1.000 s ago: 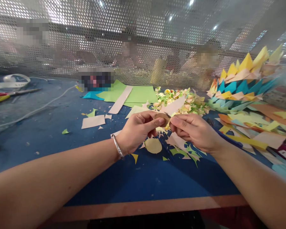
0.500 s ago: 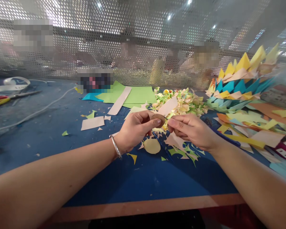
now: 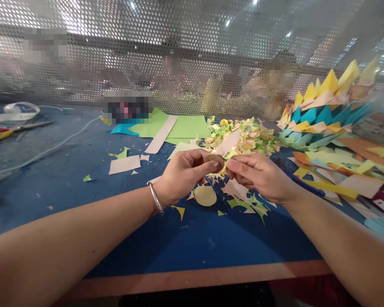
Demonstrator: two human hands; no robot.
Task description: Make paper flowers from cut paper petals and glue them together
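Above the blue table, my left hand [image 3: 188, 172] is closed, pinching a small round paper disc [image 3: 216, 161] that looks brownish in shadow. My right hand [image 3: 257, 175] is closed too, thumb and forefinger pressed together at the disc's right edge. Whether those fingers grip the disc or something thin beside it is hard to see. Below the hands lies a pale yellow paper circle [image 3: 205, 195], with a thin dark blue stick-like thing [image 3: 218, 192] beside it. Green and pale pink paper offcuts [image 3: 238, 189] are scattered around there.
A heap of small paper scraps [image 3: 259, 136] sits behind the hands, left of a tiered folded-paper piece [image 3: 323, 111]. Green sheets [image 3: 188, 128] lie at the back, paper strips [image 3: 339, 170] at right, scissors [image 3: 6, 133] and a white cord [image 3: 54, 149] at left. Perforated metal panel [image 3: 115, 64] stands behind.
The disc has shifted slightly to the right and tilted a little between my fingers. Both hands otherwise keep nearly the same place and grip.
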